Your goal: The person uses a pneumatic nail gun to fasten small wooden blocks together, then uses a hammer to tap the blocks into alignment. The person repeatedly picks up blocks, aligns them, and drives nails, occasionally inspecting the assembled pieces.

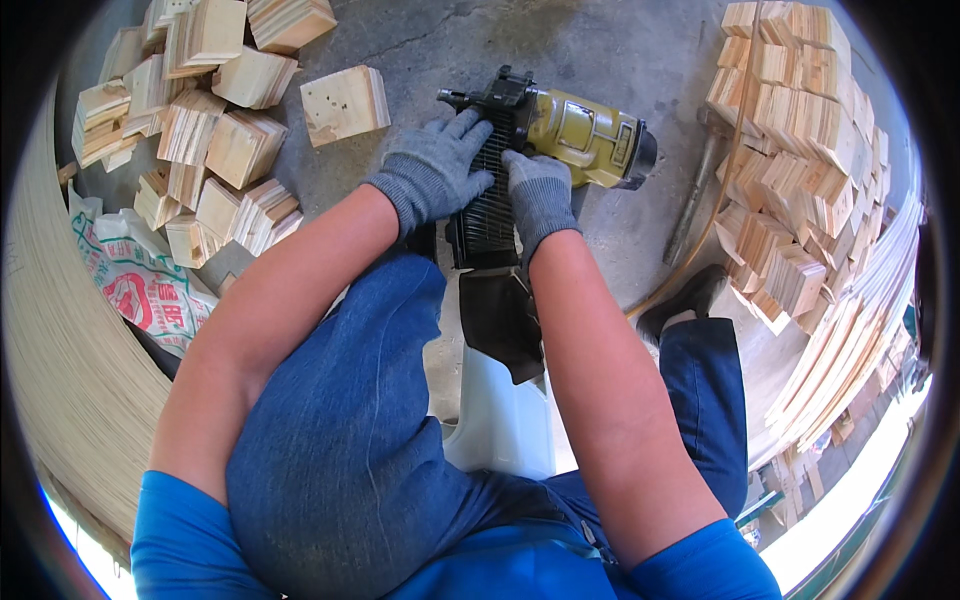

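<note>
A nail gun (575,130) with a yellow-green body and black fittings lies crosswise ahead of my knees, its nose to the left. Close-set dark nails (488,215) line its black magazine, which points toward me. My left hand (435,165), in a grey knit glove, rests on the magazine's left side. Its fingers are stretched across the nails and the thumb is apart from them. In a matching glove, my right hand (540,190) is closed on the nail gun between body and magazine; its fingertips are partly hidden. A black flap-like part (500,320) hangs below the magazine.
Wooden blocks (205,130) lie heaped at the far left, with a single block (345,105) nearer the nail gun. More blocks (800,130) are stacked at the right, beside a metal bar (693,200) and a thin hose (740,140). A printed sack (145,280) lies left.
</note>
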The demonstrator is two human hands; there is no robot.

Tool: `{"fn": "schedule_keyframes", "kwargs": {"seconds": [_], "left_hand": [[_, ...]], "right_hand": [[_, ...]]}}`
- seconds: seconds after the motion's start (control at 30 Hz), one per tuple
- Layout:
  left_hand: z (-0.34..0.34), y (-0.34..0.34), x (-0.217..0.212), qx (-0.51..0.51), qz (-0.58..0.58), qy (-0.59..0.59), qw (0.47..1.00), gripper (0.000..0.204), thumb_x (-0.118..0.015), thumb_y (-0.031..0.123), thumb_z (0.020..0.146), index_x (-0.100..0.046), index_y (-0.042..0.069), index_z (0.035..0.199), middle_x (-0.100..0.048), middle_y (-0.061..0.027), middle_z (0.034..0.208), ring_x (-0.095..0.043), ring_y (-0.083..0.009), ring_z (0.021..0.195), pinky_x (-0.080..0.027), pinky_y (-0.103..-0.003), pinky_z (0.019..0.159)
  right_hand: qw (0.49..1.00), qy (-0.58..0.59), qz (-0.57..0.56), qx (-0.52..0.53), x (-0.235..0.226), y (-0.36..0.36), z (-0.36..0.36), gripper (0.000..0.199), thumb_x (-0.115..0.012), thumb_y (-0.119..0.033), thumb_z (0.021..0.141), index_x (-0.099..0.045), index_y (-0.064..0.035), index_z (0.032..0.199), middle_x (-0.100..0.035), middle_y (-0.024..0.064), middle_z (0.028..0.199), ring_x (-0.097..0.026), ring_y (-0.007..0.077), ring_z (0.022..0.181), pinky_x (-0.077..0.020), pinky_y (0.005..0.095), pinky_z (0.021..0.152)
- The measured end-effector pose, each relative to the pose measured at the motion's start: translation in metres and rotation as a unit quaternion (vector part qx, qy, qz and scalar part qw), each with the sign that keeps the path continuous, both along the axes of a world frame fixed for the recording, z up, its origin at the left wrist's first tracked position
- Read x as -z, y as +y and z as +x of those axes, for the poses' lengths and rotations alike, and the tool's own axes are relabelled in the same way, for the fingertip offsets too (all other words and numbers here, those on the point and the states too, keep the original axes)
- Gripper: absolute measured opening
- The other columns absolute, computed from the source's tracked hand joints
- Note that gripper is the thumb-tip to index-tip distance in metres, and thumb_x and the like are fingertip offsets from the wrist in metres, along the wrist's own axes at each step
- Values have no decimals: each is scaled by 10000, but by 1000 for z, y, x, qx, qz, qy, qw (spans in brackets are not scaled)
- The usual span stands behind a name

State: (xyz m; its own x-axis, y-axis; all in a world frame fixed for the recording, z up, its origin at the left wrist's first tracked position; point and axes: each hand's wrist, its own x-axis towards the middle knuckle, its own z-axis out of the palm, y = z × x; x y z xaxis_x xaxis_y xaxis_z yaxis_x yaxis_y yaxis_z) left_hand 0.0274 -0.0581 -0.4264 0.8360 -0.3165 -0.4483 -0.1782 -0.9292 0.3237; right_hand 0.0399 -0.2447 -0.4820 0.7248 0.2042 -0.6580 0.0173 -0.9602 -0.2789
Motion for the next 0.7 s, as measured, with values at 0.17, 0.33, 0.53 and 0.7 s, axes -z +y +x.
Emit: {"fn": "schedule_keyframes", "kwargs": {"seconds": [0.17, 0.33, 0.53, 0.7], "left_hand": [[3, -4, -1, 13, 18, 10, 1000, 781, -560, 572, 971, -462, 78, 1568, -451, -205, 1613, -528, -374, 1387, -418, -496, 1153], [-2, -8, 3, -2, 27, 14, 1000, 773, -542, 564, 979, -457, 73, 1569, -434, -204, 1627, -491, -397, 1421, -387, -504, 1179], [2, -11, -3, -2, 35, 22, 999, 765, -539, 553, 984, -451, 72, 1573, -426, -198, 1635, -457, -406, 1452, -353, -490, 1209], [4, -10, -6, -18, 14, 39, 999, 757, -564, 544, 981, -467, 67, 1560, -428, -194, 1633, -449, -395, 1464, -336, -486, 1225]], "right_hand": [[967, 19, 89, 236, 3, 2, -4, 441, -644, -388, 932, -756, 3, 1101, -764, 236, 1063, -724, 354, 1071, -537, 409, 954], [915, 64, 90, 388, -29, 14, -4, 504, -686, -437, 904, -766, 25, 1089, -763, 250, 1071, -724, 365, 1077, -537, 420, 963], [944, -41, 70, 320, -48, 18, -16, 394, -698, -346, 907, -759, -11, 1107, -760, 233, 1096, -724, 376, 1070, -543, 430, 973], [939, -65, 111, 319, -52, 17, -26, 276, -718, -204, 887, -751, -30, 1099, -762, 212, 1095, -728, 358, 1060, -544, 421, 977]]}}
